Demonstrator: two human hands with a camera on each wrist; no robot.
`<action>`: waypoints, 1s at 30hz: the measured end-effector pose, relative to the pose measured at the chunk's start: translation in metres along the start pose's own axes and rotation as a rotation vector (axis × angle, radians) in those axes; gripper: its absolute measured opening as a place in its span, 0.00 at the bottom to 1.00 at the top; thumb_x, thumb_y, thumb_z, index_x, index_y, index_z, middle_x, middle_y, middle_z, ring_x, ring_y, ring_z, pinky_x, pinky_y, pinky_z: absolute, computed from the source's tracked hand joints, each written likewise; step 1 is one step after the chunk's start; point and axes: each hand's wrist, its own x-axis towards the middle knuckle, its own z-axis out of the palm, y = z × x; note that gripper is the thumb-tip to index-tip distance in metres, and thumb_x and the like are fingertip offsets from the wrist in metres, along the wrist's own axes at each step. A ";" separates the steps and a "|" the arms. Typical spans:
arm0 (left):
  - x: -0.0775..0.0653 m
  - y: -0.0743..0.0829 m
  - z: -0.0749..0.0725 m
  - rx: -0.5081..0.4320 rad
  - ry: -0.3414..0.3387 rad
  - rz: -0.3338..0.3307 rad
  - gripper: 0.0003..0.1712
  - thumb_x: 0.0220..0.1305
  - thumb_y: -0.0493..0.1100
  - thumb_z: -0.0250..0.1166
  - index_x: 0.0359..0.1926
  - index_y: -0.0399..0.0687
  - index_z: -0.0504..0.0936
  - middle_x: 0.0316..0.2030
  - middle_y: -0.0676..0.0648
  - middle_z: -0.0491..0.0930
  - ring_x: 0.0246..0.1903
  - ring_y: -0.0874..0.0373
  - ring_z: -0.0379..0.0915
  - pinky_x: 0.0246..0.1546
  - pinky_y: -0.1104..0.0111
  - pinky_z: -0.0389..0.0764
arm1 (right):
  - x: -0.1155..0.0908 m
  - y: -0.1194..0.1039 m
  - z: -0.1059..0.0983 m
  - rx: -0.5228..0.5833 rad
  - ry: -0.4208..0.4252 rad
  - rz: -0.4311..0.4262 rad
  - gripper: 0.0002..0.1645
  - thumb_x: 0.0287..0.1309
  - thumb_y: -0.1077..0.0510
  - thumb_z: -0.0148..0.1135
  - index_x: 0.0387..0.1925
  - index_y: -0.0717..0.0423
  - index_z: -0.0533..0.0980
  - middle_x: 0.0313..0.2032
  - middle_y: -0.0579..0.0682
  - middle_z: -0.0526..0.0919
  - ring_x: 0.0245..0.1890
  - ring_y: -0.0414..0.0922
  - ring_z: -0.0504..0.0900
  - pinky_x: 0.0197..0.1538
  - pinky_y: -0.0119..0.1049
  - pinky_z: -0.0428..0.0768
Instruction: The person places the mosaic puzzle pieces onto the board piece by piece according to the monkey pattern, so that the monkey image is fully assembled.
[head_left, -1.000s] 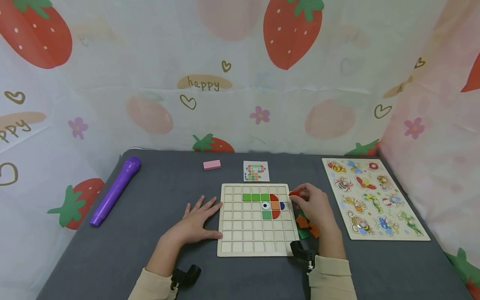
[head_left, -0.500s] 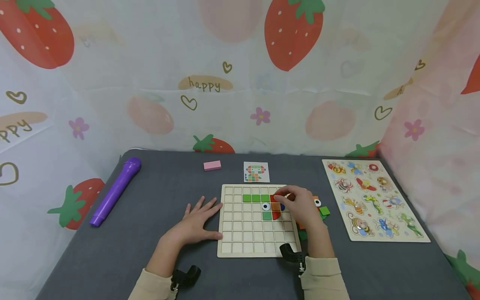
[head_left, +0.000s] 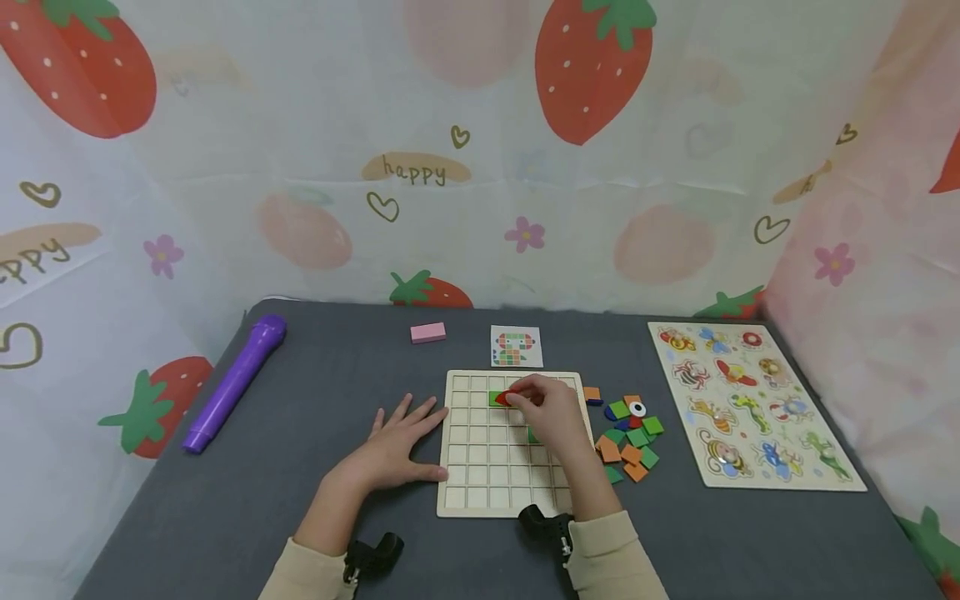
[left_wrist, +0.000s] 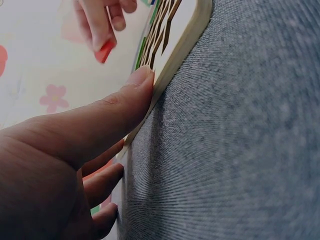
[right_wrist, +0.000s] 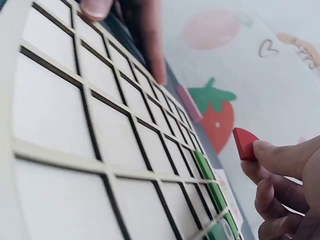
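The right hand (head_left: 551,412) pinches a small red piece (right_wrist: 245,143) between thumb and fingertip, its other fingers curled in beneath; the piece has one rounded side and is held above the board (head_left: 477,498), apart from it, over the far rows. The left hand (head_left: 396,454) lies spread with its fingers straight, gripping nothing, and its thumb touches the board's left edge. Two green pieces show in the board's squares, one (head_left: 492,399) in a far row and another (head_left: 532,436) partly hidden by the right hand. Loose pieces (head_left: 632,456) in orange, green and blue, with a round white one (head_left: 637,409), lie on the grey cloth (head_left: 337,350) just right of the board. Beyond the far edge sit a picture card (head_left: 516,346) and a pink block (head_left: 427,333). A purple microphone (head_left: 234,385) lies well to the left, an animal puzzle (head_left: 756,408) to the right.
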 end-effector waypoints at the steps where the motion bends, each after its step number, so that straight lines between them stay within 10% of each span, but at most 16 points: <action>1: 0.000 0.000 0.000 0.002 -0.001 0.000 0.56 0.54 0.65 0.74 0.79 0.58 0.59 0.80 0.46 0.51 0.80 0.39 0.31 0.73 0.34 0.31 | 0.000 -0.001 0.003 0.005 0.003 0.001 0.07 0.63 0.54 0.69 0.41 0.51 0.86 0.35 0.47 0.88 0.33 0.42 0.82 0.37 0.37 0.80; 30: 0.000 -0.001 0.002 0.016 0.003 -0.001 0.55 0.54 0.65 0.74 0.79 0.59 0.59 0.80 0.47 0.51 0.80 0.39 0.31 0.73 0.34 0.32 | 0.026 -0.017 0.040 -0.208 -0.070 0.096 0.05 0.63 0.52 0.69 0.39 0.44 0.88 0.38 0.45 0.89 0.39 0.46 0.84 0.41 0.42 0.81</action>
